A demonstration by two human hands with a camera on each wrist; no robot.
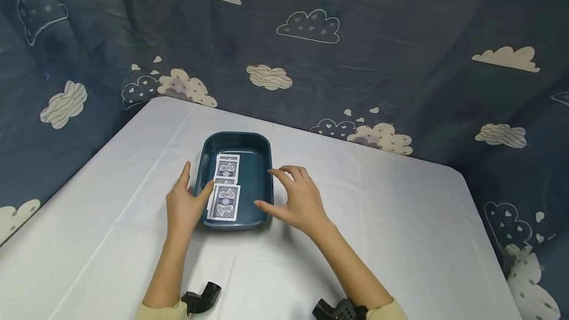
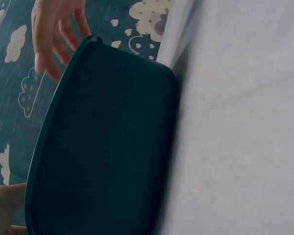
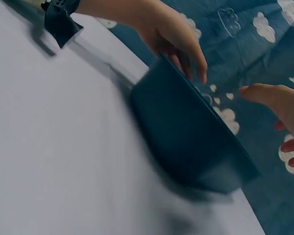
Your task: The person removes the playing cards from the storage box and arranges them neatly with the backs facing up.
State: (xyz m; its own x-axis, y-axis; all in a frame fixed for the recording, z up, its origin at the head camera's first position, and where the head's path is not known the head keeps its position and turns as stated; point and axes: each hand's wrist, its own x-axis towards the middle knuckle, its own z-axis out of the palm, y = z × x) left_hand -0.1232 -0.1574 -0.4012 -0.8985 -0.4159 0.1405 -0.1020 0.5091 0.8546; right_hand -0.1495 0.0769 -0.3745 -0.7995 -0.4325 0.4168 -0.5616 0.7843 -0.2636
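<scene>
White-clothed table point(image 1: 409, 216) bears teal tray point(image 1: 254, 162), presumably keeping cards point(image 1: 225, 202) together, between left hand point(image 1: 183, 205) and right hand point(image 1: 303, 200), both spread wide, holding nothing.

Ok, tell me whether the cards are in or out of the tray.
In. The head view shows the cards lying inside the rim of the tray, patterned backs up, with bare tray floor to their right.

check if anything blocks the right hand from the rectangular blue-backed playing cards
Nothing visible does: only bare floor of the dark teal rectangular tray shows between the right hand and the cards. The left hand is at their left edge.
</scene>
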